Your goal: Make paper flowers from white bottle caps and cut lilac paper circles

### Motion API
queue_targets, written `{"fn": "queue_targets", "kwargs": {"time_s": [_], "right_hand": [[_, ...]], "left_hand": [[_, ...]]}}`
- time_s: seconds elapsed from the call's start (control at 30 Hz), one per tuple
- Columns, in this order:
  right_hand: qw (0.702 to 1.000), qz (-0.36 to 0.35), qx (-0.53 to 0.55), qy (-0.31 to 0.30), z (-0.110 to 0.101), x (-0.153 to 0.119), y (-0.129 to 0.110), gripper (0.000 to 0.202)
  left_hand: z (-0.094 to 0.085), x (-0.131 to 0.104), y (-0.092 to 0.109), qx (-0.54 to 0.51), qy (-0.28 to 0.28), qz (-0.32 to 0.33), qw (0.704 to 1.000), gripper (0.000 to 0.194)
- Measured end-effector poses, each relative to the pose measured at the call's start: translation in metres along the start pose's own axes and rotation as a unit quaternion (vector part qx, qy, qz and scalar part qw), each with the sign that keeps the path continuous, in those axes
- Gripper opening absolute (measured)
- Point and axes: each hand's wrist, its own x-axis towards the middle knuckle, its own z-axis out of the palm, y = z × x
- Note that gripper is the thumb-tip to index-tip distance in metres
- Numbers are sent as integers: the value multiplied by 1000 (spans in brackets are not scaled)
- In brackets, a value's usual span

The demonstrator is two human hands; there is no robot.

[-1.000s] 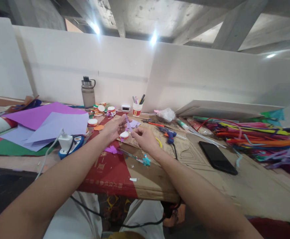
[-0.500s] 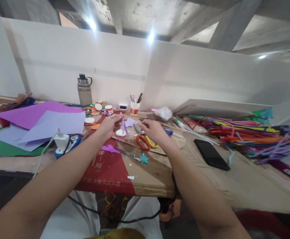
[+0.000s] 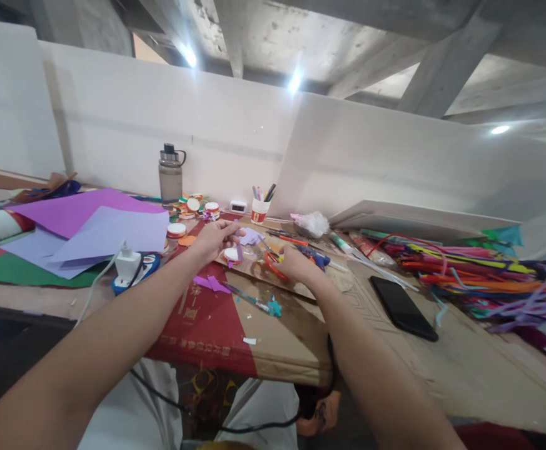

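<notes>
My left hand (image 3: pixel 220 239) pinches a narrow strip of light purple paper (image 3: pixel 240 251), which hangs down from the fingertips. Just below it on the cardboard sits a small round white-topped piece (image 3: pixel 231 254) with a red rim. My right hand (image 3: pixel 293 264) is closed around the handles of scissors (image 3: pixel 273 257) with red and yellow grips; their blades point toward the left hand. Light purple paper pieces (image 3: pixel 251 237) lie behind, between the hands. Brighter purple scraps (image 3: pixel 212 284) and a pen with a teal star (image 3: pixel 273 306) lie nearer me.
Purple sheets (image 3: pixel 109 231) and a white plug (image 3: pixel 127 264) on a blue power strip are at left. A water bottle (image 3: pixel 170 175) and a pen cup (image 3: pixel 260 210) stand by the wall. Rightward are a glue gun (image 3: pixel 314 256), a phone (image 3: pixel 403 307) and colourful pipe cleaners (image 3: pixel 460 269).
My right hand has taken hold of the scissors that lay on the cardboard. My left hand still holds the purple strip. The whole view has shifted slightly.
</notes>
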Motion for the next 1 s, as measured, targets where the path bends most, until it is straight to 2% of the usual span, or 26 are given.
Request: {"fn": "queue_targets", "kwargs": {"time_s": [0.1, 0.23, 0.3, 0.37, 0.43, 0.53, 0.7, 0.8, 1.0], "right_hand": [[990, -19, 133, 43, -12, -5, -6, 41], [940, -133, 311, 40, -23, -18, -16, 47], [917, -189, 349, 35, -25, -23, -20, 52], [910, -213, 355, 27, -25, -28, -24, 54], [915, -200, 352, -8, -25, -32, -28, 44], [909, -154, 377, -93, -28, -37, -34, 25], [869, -132, 443, -178, -34, -46, -39, 29], [859, -131, 452, -199, -36, -49, -40, 33], [868, -157, 431, -193, -34, -48, -39, 31]], "left_hand": [[-1, -1, 4, 10, 7, 2, 1000, 11], [-3, -1, 9, 17, 24, 4, 1000, 10], [-6, 1, 9, 11, 22, 11, 1000, 12], [-9, 4, 9, 3, 10, 18, 1000, 13], [-12, 6, 10, -8, 1, 28, 1000, 16], [-15, 8, 11, -21, 9, 34, 999, 18], [-18, 11, 12, -22, 2, 30, 999, 15], [-20, 12, 10, -18, 4, 40, 999, 16], [-17, 11, 10, -9, 3, 51, 999, 13]]}}
